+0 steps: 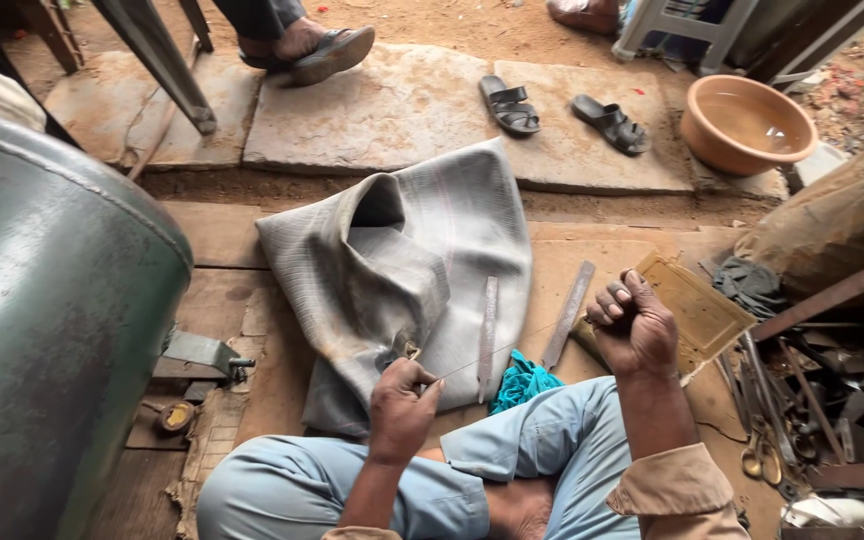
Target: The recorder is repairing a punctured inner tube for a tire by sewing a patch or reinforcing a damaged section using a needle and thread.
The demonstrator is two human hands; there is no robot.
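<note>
Thread (497, 357) is drawn taut between both hands, running thin and pale across the work. One end sits at the valve area of the grey rubber inner tube (422, 270), the other is wrapped in the fist.

Progress, my read: mid-stitch or mid-tie at the valve; pull in progress, knot not visibly finished. How much remains I can't tell.

Left hand (399, 405): fingers pinched closed on the thread, right at the brass valve (411, 349). Right hand (635, 325): closed fist, holding the thread's far end, raised off the floor.

Tube lies collapsed and folded on the wooden boards in front of the crossed legs.

Around it: two flat metal files (488, 335), teal rag (520, 380), scissors (760, 455), orange basin (747, 125), black sandals (562, 112).
</note>
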